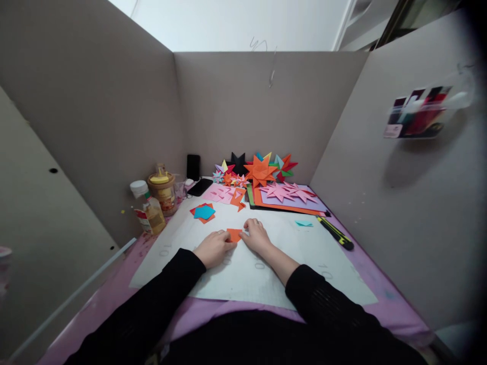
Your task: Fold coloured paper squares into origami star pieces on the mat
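A small folded piece of orange paper lies on the white sheet between my two hands. My left hand rests at its left edge, with the fingers curled together and the fingertips on the paper. From the right, my right hand touches the paper's right edge with the thumb, its other fingers bent above the sheet. Blue and orange paper pieces lie stacked beyond my left hand. Farther right sits a small folded turquoise paper.
Folded stars stand against the back panel. Pink stars lie on stacked coloured sheets. A cutter is at the right edge, a bottle and a jar at the left, near a phone.
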